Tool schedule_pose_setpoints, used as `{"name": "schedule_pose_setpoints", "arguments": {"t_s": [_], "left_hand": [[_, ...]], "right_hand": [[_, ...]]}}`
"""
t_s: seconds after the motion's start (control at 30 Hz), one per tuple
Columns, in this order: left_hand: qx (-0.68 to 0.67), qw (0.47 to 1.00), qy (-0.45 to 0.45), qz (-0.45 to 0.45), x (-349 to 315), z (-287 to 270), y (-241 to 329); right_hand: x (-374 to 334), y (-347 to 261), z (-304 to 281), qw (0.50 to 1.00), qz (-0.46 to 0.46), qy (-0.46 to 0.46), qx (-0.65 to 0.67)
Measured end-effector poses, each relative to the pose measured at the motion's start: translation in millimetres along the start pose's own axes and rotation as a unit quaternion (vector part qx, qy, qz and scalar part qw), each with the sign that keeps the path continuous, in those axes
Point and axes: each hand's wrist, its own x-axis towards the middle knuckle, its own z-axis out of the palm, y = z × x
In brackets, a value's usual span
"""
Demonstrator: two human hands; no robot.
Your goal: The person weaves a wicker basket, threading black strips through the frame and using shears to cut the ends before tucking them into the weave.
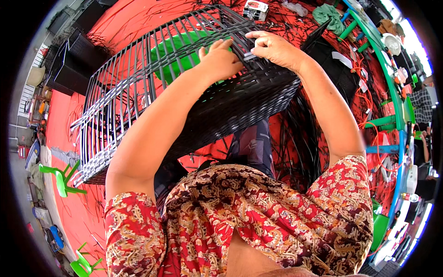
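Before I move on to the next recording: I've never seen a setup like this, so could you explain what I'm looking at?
There is no machine here: a person works with two bare hands. The single picture comes from a wide fisheye camera on their head, looking down, so edges bend and the person's patterned top fills the bottom.

In front of them is a large dark woven piece, with open bars on one part and tight weaving on another. A green object shows through the bars. All this is above a red floor strewn with dark strips, with a green stool at the left.

The left hand is spread over the bars; the right hand is at the piece's corner, fingers bent. Whether it pinches a strip is unclear.
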Motion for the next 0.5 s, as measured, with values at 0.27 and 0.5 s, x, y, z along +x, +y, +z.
{"name": "schedule_pose_setpoints", "arguments": {"t_s": [0.27,0.5], "left_hand": [[-0.119,0.993,0.002,0.012,1.1,10.9,-6.2],[-0.132,0.991,0.033,0.020,-5.5,11.4,0.3]], "right_hand": [[-11.1,-7.2,3.5,0.997,0.004,0.065,-0.027],[-13.7,-6.3,7.8,0.995,-0.065,0.015,-0.070]]}}
